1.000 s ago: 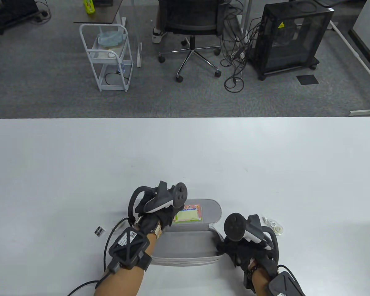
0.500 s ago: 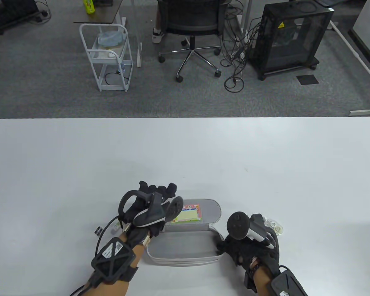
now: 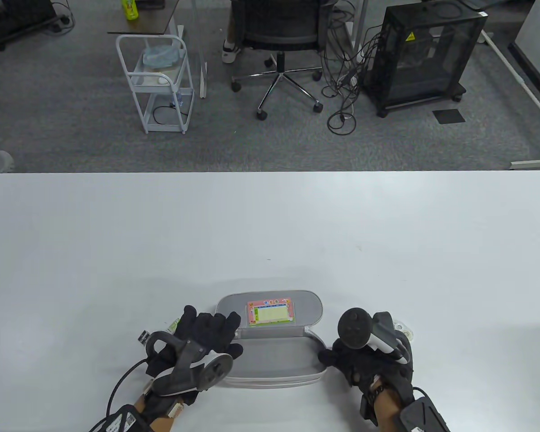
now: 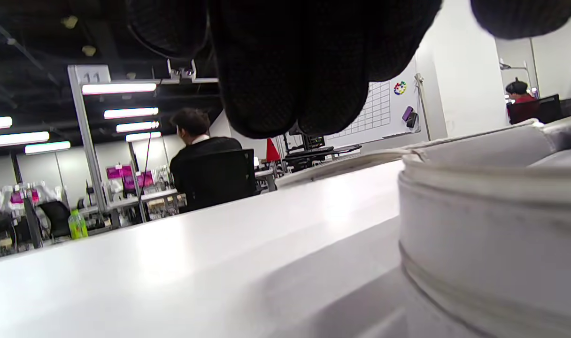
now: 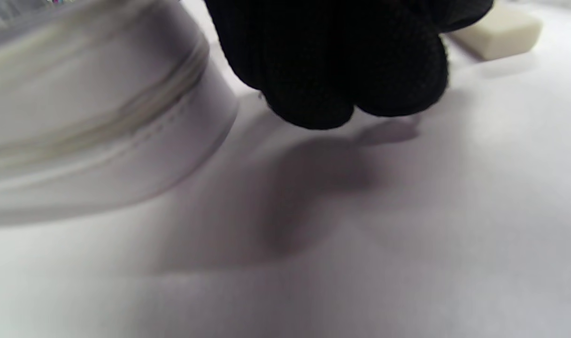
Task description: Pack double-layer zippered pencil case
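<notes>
The grey zippered pencil case (image 3: 274,362) lies open near the table's front edge. Its lid (image 3: 308,306) is folded back flat and holds a colourful card (image 3: 270,313). My left hand (image 3: 209,335) lies with fingers spread on the table at the case's left end, thumb (image 3: 235,350) against the case wall. The left wrist view shows that wall (image 4: 482,244) close up. My right hand (image 3: 357,360) sits at the case's right end, thumb (image 3: 326,357) touching it. In the right wrist view its curled fingers (image 5: 342,70) hang just above the table beside the case (image 5: 93,112), holding nothing.
A small black-and-white item (image 3: 144,337) and a green-white scrap (image 3: 174,323) lie left of my left hand. A correction tape (image 3: 406,332) lies partly hidden behind my right hand. A white eraser (image 5: 494,29) lies on the table nearby.
My left hand has drawn back from over the lid and card toward the front left and now lies flat beside the case. The card is fully uncovered. The right hand has barely moved.
</notes>
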Available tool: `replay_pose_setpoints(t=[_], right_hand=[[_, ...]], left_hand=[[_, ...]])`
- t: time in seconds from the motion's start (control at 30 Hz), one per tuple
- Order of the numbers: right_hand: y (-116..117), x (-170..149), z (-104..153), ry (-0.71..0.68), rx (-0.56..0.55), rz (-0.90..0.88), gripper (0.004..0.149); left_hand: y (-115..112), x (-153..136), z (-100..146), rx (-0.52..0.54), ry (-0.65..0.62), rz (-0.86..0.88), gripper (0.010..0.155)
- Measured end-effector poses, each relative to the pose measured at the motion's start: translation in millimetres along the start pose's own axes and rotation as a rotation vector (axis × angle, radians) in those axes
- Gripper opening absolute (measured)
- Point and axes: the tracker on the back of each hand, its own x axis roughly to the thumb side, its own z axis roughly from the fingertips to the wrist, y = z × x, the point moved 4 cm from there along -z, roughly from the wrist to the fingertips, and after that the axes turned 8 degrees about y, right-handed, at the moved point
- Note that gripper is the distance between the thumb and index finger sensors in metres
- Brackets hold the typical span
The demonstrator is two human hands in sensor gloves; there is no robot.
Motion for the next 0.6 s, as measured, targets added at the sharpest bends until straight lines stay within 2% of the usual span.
replay_pose_setpoints(t=[0.07, 0.13, 0.2, 0.23, 0.3, 0.33, 0.4, 0.47, 0.53, 0.6], right_hand=[[-15, -10, 3, -0.002, -0.077, -0.053, 0.078], [-30, -22, 6, 0.017, -0.214, -0.104, 0.077], [-45, -38, 12, 0.066, -0.406, -0.157, 0.074], [-53, -47, 17, 0.109, -0.538, -0.163, 0.072], [-59, -54, 20, 0.178, -0.646, -0.044, 0.072], [-59, -57, 19, 0.233, -0.637, 0.05, 0.074], [-50, -64, 13, 0.375, -0.494, 0.205, 0.079], [-36, -65, 3, 0.401, -0.354, 0.225, 0.078], [-27, -61, -5, 0.38, -0.325, 0.23, 0.075], [-22, -55, -10, 0.4, -0.32, 0.308, 0.072]], left_hand=[[-1, -4, 1, -0.003, 0.004, 0.04, 0.063], [-1, -6, 2, 0.003, 0.007, 0.039, 0.063], [0, -8, 4, 0.014, 0.007, 0.026, 0.063], [1, -9, 5, 0.021, 0.007, 0.027, 0.063], [2, -10, 6, 0.03, 0.007, 0.041, 0.063], [2, -11, 6, 0.038, 0.006, 0.049, 0.063], [3, -12, 6, 0.043, 0.007, 0.059, 0.063], [3, -11, 6, 0.043, 0.006, 0.057, 0.063], [1, -11, 6, 0.038, 0.006, 0.046, 0.063], [1, -11, 6, 0.038, 0.004, 0.042, 0.063]])
